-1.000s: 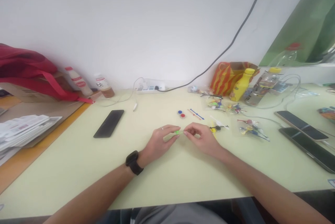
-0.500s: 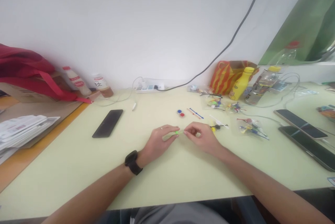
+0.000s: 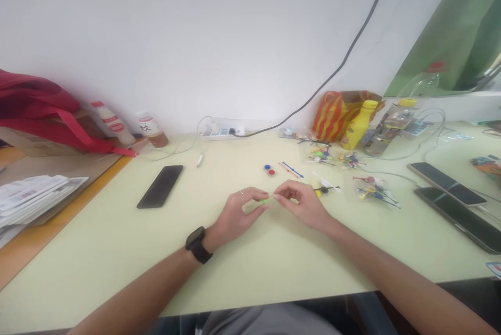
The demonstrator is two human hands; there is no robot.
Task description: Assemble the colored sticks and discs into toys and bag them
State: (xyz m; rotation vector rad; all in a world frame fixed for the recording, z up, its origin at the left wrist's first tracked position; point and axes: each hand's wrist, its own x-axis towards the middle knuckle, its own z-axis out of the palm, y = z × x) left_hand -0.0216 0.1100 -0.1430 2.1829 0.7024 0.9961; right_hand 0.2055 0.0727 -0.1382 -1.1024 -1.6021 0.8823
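Observation:
My left hand (image 3: pixel 239 213), with a black watch on the wrist, pinches a tiny green piece (image 3: pixel 265 201) between thumb and fingertips over the pale green table (image 3: pixel 117 241). My right hand (image 3: pixel 302 204) is closed in a pinch right beside it, fingertips almost touching the green piece; what it holds is too small to see. A blue cap and a red cap (image 3: pixel 269 169) lie just beyond, next to thin red and blue sticks (image 3: pixel 291 169). A small black and yellow part (image 3: pixel 323 189) lies right of my right hand.
A black phone (image 3: pixel 160 186) lies left. Clear bags of colourful small parts (image 3: pixel 373 191) sit right, then two phones (image 3: pixel 456 202). At the back are a power strip (image 3: pixel 225 130), bottles (image 3: pixel 151 127), a yellow bottle (image 3: pixel 358 123), a striped bag (image 3: pixel 336 113). Papers (image 3: pixel 31 196) and a red bag (image 3: pixel 43 113) lie far left.
Both hands stay together at the table's middle. The left fingers have curled slightly more round the green piece; the view has shifted a little.

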